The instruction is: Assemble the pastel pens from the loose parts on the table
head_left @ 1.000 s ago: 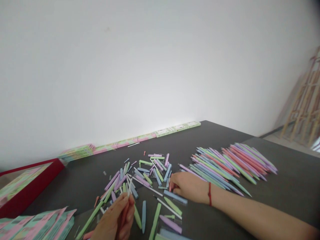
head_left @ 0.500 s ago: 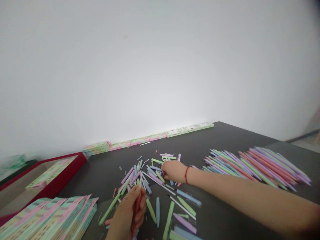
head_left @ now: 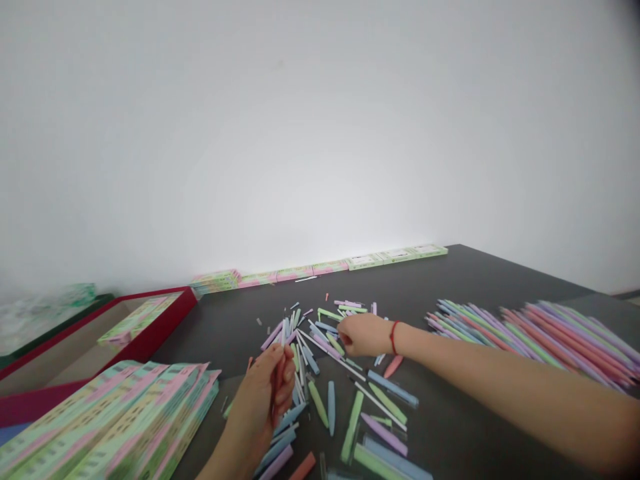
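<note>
My left hand [head_left: 273,383] is closed, with a slim white stick [head_left: 284,333], like a pen refill, poking up from between thumb and fingers. A reddish piece shows inside the same fist. My right hand [head_left: 364,335], a red string bracelet [head_left: 394,337] on its wrist, reaches into the far side of a loose pile of pastel pen parts. Its fingers are bent together and pointing down; whatever they pinch is hidden. Around both hands lie white refills [head_left: 345,365], a green pen barrel [head_left: 318,404], a blue pen barrel [head_left: 331,408] and a purple pen piece [head_left: 384,435].
Rows of assembled pastel pens [head_left: 545,333] lie at the right of the dark table [head_left: 415,287]. Printed packs [head_left: 125,420] are fanned at the front left, beside a red box [head_left: 170,319] holding cartons. Flat cartons [head_left: 330,267] line the wall.
The view has swung left, so everything sits further right. My right hand remains at the pile. A red pen piece now shows below my right wrist.
</note>
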### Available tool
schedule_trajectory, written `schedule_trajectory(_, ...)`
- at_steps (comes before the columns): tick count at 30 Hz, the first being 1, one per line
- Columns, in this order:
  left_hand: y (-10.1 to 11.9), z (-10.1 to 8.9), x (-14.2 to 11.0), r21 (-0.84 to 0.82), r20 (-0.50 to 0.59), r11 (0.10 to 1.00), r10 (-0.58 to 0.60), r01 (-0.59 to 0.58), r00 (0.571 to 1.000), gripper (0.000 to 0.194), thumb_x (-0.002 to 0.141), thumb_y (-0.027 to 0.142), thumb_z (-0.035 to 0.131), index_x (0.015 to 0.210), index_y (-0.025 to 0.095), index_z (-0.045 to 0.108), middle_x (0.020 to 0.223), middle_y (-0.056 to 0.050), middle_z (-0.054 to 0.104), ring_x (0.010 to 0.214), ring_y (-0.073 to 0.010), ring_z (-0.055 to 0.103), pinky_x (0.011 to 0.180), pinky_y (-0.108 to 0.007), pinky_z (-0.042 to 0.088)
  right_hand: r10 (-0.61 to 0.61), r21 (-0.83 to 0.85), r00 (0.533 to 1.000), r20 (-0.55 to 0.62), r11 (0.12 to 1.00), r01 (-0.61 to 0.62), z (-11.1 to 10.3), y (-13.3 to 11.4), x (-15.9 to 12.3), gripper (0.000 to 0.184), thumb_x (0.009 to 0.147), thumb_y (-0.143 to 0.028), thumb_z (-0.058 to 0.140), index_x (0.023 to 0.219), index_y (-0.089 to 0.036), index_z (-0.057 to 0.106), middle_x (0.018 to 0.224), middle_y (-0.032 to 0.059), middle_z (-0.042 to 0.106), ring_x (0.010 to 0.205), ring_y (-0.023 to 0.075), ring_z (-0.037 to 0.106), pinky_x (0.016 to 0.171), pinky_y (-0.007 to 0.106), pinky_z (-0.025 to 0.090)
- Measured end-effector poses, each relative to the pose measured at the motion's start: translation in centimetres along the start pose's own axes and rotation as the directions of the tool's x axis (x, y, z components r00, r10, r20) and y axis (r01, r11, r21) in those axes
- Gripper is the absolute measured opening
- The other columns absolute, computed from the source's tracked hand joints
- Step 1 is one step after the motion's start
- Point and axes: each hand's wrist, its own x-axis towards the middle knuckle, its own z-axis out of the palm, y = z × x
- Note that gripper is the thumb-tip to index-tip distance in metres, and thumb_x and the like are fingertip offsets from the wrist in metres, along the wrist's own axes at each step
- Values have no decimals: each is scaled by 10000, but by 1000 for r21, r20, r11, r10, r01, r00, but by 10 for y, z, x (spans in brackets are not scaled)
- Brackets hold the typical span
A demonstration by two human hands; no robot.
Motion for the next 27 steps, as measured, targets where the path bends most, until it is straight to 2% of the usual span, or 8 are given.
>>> schedule_trajectory(3,0,0,0,15,10,1000,16,-16,1000,191,800,371,526,758,185,515,523,98,428,324,-17,232,256,-109,190,-17,193,1000,-11,981,18,1,-7,6,56,653,-179,598,703,-162,617,756,70,669,765,223,610,646,278,420)
schedule_trajectory(6,-6,1,1,33,29,999,13,-14,999,202,778,395,530,769,195,506,511,104,434,309,-15,235,254,-108,188,-30,436,999,37,900,11,6,-17,13,48,677,-165,532,641,-166,564,598,10,603,560,137,556,533,228,399)
schedule_trajectory(9,-22,5,4,75,57,997,-30,26,998,250,724,437,561,728,196,494,484,91,480,275,-17,256,237,-117,184,-56,669,994,93,743,-21,11,-32,9,120,733,-182,440,643,-170,519,551,-20,547,423,83,457,427,195,358)
schedule_trajectory(12,-39,8,9,105,81,993,-56,47,995,292,657,478,574,665,207,466,426,91,471,234,-30,253,210,-140,181,-65,828,995,72,560,-23,20,-45,-5,119,783,-246,427,744,-171,510,644,-10,558,467,72,463,425,176,361)
schedule_trajectory(15,-46,9,9,115,65,993,-26,18,998,257,697,451,546,670,210,461,433,100,462,237,-20,247,223,-125,183,-40,906,999,29,423,-9,33,-47,-18,115,786,-279,466,784,-173,512,649,-35,515,511,61,459,471,159,386)
schedule_trajectory(19,-42,8,7,114,61,993,22,-28,998,226,743,425,511,688,213,455,446,111,448,242,-10,236,246,-120,179,2,936,999,33,351,-32,47,-39,-18,18,676,-168,557,682,-157,545,547,-64,473,432,45,393,400,147,315)
schedule_trajectory(22,-39,4,10,121,72,991,44,-53,996,258,747,457,511,686,213,451,435,112,453,228,-10,227,248,-131,164,-1,961,997,74,266,-71,44,-36,-14,30,651,-167,573,647,-148,550,536,-51,502,422,45,397,382,151,298)
schedule_trajectory(27,-47,1,17,153,102,985,60,-75,993,316,729,507,543,665,214,442,432,99,489,218,-12,250,240,-133,124,-19,994,998,61,89,-59,32,-47,-21,207,666,-322,639,706,-156,522,594,-44,512,475,44,432,442,161,349)
